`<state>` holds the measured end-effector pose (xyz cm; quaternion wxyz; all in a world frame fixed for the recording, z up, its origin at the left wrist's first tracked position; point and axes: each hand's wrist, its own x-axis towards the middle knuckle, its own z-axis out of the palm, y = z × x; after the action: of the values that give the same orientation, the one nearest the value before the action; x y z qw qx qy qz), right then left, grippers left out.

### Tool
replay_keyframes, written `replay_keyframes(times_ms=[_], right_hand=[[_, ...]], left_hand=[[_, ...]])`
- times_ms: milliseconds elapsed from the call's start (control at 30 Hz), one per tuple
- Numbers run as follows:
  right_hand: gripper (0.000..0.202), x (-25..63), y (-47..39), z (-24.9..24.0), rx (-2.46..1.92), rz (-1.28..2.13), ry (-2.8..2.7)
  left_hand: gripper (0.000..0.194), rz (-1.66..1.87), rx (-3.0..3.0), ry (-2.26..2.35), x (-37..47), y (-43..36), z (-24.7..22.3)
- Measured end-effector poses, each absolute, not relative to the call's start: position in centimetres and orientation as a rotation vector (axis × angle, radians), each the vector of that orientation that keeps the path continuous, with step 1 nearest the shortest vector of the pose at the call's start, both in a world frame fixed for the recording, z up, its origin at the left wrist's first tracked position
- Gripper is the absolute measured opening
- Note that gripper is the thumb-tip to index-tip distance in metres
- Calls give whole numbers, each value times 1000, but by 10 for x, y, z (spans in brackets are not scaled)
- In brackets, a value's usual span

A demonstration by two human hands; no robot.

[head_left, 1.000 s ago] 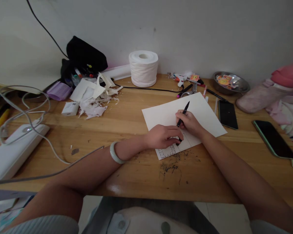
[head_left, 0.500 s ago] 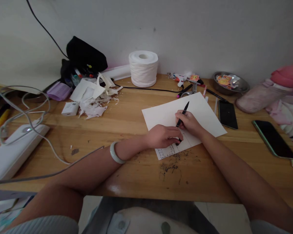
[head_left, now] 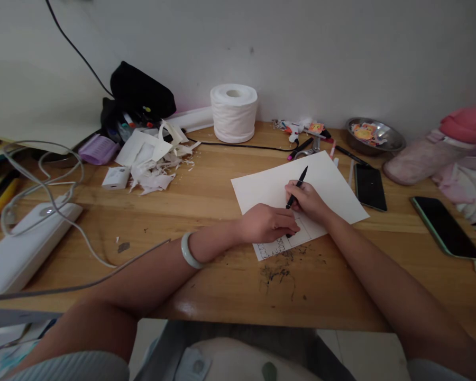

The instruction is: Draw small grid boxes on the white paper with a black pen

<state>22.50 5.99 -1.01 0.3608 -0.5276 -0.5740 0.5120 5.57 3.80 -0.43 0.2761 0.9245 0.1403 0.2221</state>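
A sheet of white paper (head_left: 257, 182) lies at an angle on the wooden desk, with ruled lines and small loop-like marks near its lower left edge. My right hand (head_left: 306, 198) rests on the sheet, its fingers closed around a slanting black pen (head_left: 300, 182). One tapered end of the pen points up and away; its lower end is hidden behind my left hand (head_left: 267, 225). That hand lies over the lower part of the paper with its fingers bent together. A small dark thing shows at its fingertips, too hidden to name.
Paper scraps (head_left: 150, 164), a white charger (head_left: 116, 178) and a black pencil case (head_left: 143, 90) are at the left. A tissue roll (head_left: 234, 116) stands by the wall. To the right are a metal bowl (head_left: 375, 145), two phones (head_left: 369, 188) and a pink bottle (head_left: 416, 156). A white power strip (head_left: 27, 248) trails cables.
My left fingers have shifted slightly over the paper, uncovering a little more of the ruled lines. My right hand and the pen stay nearly in place.
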Motion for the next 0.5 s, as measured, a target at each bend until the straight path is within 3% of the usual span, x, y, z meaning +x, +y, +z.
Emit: replay_keyframes(times_ms=[133, 367, 500], right_hand=[[26, 226, 62, -9, -1363, 1221, -1439], [26, 240, 30, 46, -1051, 532, -1086], [24, 249, -22, 27, -1164, 515, -1308]], left_hand=[[17, 600, 2507, 375, 56, 38, -4], [19, 614, 2496, 391, 56, 39, -9], [17, 606, 2481, 394, 57, 39, -9]])
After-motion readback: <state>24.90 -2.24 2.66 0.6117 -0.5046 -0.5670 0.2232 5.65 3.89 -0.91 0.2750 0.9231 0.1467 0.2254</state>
